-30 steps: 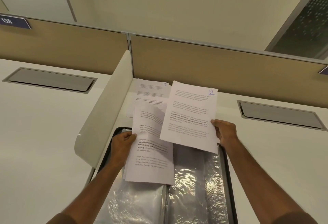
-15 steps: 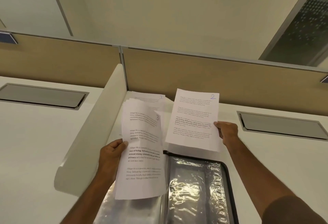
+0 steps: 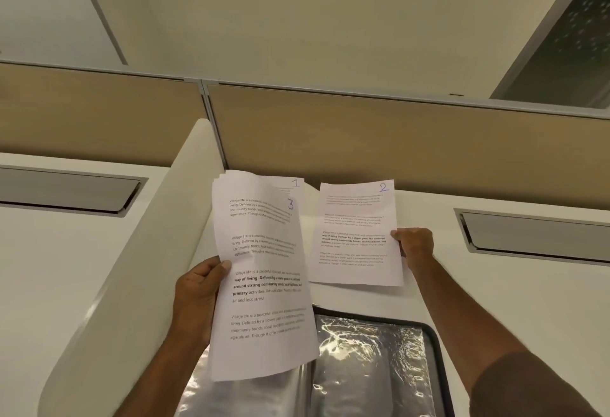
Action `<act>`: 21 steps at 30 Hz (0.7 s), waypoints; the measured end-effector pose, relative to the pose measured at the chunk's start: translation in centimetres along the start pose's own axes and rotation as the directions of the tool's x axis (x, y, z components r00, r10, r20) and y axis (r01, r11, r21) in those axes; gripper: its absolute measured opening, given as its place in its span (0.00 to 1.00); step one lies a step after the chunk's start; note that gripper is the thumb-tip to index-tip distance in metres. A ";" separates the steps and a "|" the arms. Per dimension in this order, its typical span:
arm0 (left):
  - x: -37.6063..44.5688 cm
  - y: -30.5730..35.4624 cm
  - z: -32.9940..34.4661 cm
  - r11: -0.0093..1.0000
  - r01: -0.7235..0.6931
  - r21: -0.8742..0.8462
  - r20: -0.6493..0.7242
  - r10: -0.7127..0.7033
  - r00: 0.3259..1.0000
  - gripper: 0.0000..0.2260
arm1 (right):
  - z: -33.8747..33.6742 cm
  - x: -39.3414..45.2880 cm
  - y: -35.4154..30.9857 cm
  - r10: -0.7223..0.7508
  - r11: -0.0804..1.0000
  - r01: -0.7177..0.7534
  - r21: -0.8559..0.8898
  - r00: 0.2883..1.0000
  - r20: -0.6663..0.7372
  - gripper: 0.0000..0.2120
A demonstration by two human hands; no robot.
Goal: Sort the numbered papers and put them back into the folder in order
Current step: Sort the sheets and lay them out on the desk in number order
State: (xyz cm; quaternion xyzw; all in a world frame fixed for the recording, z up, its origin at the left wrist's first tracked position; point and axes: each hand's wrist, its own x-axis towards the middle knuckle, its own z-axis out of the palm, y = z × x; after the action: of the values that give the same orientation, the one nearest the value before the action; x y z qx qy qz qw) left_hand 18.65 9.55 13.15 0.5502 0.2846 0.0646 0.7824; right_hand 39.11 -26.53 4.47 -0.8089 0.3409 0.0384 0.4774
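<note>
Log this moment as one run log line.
left hand: grips stack, sheet 3 on top | right hand: holds sheet 2 | sheet 1: on desk | folder: open

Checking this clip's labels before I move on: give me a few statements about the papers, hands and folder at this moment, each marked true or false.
1. The left hand holds a stack of papers with sheet 3 on top. True.
2. The right hand is empty. False: it holds sheet 2 by its right edge.
3. Sheet 1 lies on the desk behind the stack. True.
4. The folder is closed. False: it lies open, its plastic sleeves showing.
</note>
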 end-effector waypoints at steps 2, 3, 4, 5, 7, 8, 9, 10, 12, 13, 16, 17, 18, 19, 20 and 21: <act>0.2 -0.1 0.6 1.000 0.004 -0.005 -0.004 -0.004 1.000 0.05 | 0.2 0.3 0.0 -0.021 0.997 0.021 -0.076 1.000 -0.004 0.14; 0.3 -0.1 0.8 1.000 0.007 -0.007 -0.004 -0.007 1.000 0.05 | 0.2 0.3 -0.1 -0.038 0.991 0.037 -0.128 0.999 -0.002 0.13; 0.3 -0.1 1.0 1.000 0.009 -0.009 -0.003 -0.009 1.000 0.05 | 0.2 0.3 0.0 -0.062 0.981 0.061 -0.183 0.998 -0.003 0.12; 0.3 -0.1 1.2 1.000 0.012 -0.011 0.000 -0.012 1.000 0.05 | 0.1 0.1 0.1 -0.091 0.970 0.087 -0.228 0.996 -0.009 0.12; 0.3 0.0 1.3 1.000 0.015 -0.017 0.009 -0.015 1.000 0.05 | 0.1 -0.9 0.7 -0.182 0.944 0.165 -0.287 0.983 -0.035 0.16; 0.3 0.0 1.4 1.000 0.017 -0.018 0.010 -0.017 1.000 0.05 | 0.2 -1.3 1.2 -0.257 0.916 0.229 -0.328 0.965 -0.046 0.19; 0.2 0.0 1.5 1.000 0.019 -0.014 0.011 -0.019 1.000 0.05 | 0.4 -1.8 1.8 -0.348 0.870 0.309 -0.384 0.937 -0.037 0.21; 0.2 0.0 1.5 1.000 0.020 -0.011 0.015 -0.020 1.000 0.05 | 0.7 -2.2 2.3 -0.444 0.806 0.398 -0.438 0.896 -0.003 0.22; 0.1 0.0 1.6 1.000 0.024 -0.006 0.019 -0.024 1.000 0.05 | 1.5 -2.9 3.2 -0.600 0.640 0.576 -0.508 0.788 0.138 0.26; 0.1 0.0 1.6 1.000 0.026 -0.004 0.020 -0.025 0.999 0.05 | 2.0 -3.2 3.5 -0.630 0.559 0.640 -0.527 0.741 0.232 0.28; 0.0 0.1 1.7 0.999 0.034 -0.007 0.020 -0.034 0.999 0.05 | 3.4 -4.1 3.8 -0.578 0.392 0.719 -0.574 0.678 0.454 0.37; 0.0 0.1 1.8 0.999 0.038 -0.006 0.022 -0.038 0.999 0.05 | 3.9 -4.3 3.9 -0.551 0.366 0.724 -0.585 0.675 0.490 0.38; 0.0 0.1 1.8 0.999 0.040 -0.004 0.024 -0.040 0.999 0.05 | 4.2 -4.4 3.9 -0.532 0.345 0.723 -0.598 0.676 0.511 0.40; 0.0 0.1 1.9 0.999 0.040 -0.002 0.024 -0.040 0.999 0.05 | 4.5 -4.4 3.8 -0.520 0.324 0.722 -0.611 0.675 0.523 0.40; 0.0 0.2 1.9 0.999 0.038 -0.003 0.022 -0.038 0.999 0.05 | 4.7 -4.5 3.7 -0.513 0.307 0.721 -0.621 0.675 0.530 0.40; 0.0 0.2 1.9 0.999 0.037 -0.005 0.018 -0.037 0.999 0.06 | 4.9 -4.5 3.6 -0.512 0.299 0.722 -0.624 0.673 0.534 0.40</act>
State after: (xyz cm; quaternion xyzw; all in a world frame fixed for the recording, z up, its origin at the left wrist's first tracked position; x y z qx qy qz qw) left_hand 19.62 8.05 13.76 0.5433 0.2874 0.0459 0.7875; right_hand 34.88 -21.47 0.89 -0.9863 -0.1143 0.0936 0.0733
